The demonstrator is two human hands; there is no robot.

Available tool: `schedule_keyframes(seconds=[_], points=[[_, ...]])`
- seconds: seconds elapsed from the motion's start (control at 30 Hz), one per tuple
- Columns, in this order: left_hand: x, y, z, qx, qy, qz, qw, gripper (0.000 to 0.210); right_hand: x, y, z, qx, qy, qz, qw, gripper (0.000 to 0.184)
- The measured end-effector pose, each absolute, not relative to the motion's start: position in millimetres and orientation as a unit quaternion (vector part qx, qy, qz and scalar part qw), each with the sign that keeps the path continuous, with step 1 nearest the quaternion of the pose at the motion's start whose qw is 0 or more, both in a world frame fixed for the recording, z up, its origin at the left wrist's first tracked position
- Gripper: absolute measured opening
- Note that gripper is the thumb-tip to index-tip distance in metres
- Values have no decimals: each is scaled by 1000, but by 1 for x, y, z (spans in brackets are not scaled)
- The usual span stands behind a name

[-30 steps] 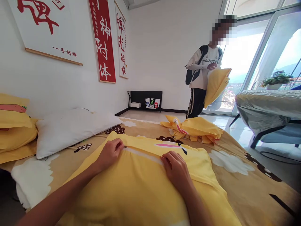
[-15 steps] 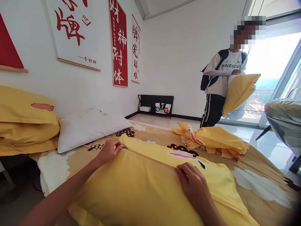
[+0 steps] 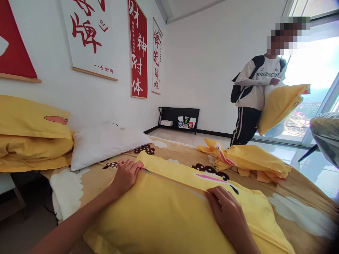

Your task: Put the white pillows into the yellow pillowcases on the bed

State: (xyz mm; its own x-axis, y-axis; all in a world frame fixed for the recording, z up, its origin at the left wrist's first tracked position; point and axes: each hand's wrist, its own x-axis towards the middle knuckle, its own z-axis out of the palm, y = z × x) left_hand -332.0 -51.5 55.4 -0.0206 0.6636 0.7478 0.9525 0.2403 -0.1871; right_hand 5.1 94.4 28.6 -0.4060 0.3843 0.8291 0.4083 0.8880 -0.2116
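Observation:
A plump yellow pillowcase (image 3: pixel 159 211) with a pillow inside lies on the bed right in front of me. Along its far side runs an opening edge, where a strip of white pillow shows. My left hand (image 3: pixel 127 174) is closed on the far left corner of the pillowcase, by a small reddish patch. Farther right, my right hand (image 3: pixel 227 208) pinches the same edge, fingers bent over the cloth. Past that edge, the flap carries a pink and black print. A white pillow (image 3: pixel 106 144) without a cover rests beyond my left hand.
A crumpled yellow pillowcase (image 3: pixel 251 158) lies on the patterned bedsheet (image 3: pixel 312 211). Folded yellow bedding (image 3: pixel 31 130) is piled at the left. Across the bed a person (image 3: pixel 254 84) holds another yellow pillowcase (image 3: pixel 282 106). A black low rack (image 3: pixel 169 114) stands by the wall.
The view has turned slightly left, so things sit farther right. My left hand has closed more around the pillowcase's corner. My right hand keeps its hold on the edge.

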Motion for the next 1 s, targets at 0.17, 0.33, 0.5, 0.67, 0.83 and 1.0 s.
schedule_keyframes(seconds=[0.17, 0.33, 0.5, 0.67, 0.83, 1.0], points=[[-345, -51, 50, -553, -682, -138, 458, 29, 3, 93, 29, -230, -838, -25, 494, 21], [-342, -53, 52, -584, -683, -126, 420, 26, 3, 94, 30, -232, -831, -28, 504, 22], [-340, -50, 52, -621, -682, -143, 358, 19, 6, 98, 30, -232, -829, -19, 508, 21], [-343, -33, 52, -660, -675, -147, 296, 25, 6, 97, 28, -242, -839, -9, 488, 22], [-347, -33, 56, -626, -725, -167, 235, 22, 16, 95, 15, -298, -855, -9, 424, 28], [-346, -39, 63, -619, -742, -248, 69, 24, 71, 111, 0, -422, -833, -87, 347, 35]])
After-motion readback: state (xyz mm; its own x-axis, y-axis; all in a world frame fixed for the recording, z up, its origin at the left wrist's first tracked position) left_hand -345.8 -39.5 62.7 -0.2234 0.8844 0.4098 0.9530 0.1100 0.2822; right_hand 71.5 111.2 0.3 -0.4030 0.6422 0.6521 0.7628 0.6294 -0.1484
